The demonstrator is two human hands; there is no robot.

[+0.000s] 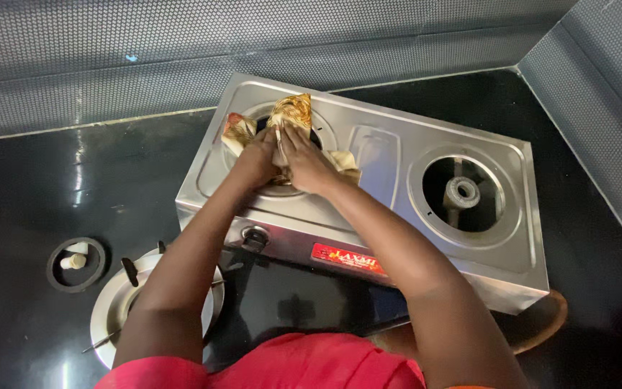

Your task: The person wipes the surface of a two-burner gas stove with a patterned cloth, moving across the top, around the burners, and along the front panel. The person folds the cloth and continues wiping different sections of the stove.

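Observation:
A two-burner stainless steel stove (383,155) sits at an angle on a black counter. Both my hands press a patterned brown and cream cloth (293,112) into the left burner opening. My left hand (253,162) grips the cloth's left side. Beside it, my right hand (305,162) holds the cloth's middle, fingers pointing away from me. The right burner opening (463,193) is bare, with its grey centre piece showing. A knob (255,238) is on the stove's front, partly behind my left forearm.
A round metal drip plate with a pan support (113,306) lies on the counter at lower left, partly under my arm. A dark burner ring holding two small pale pieces (75,264) lies further left. Grey tiled walls close the back and right. A wooden round edge (541,324) shows under the stove's right corner.

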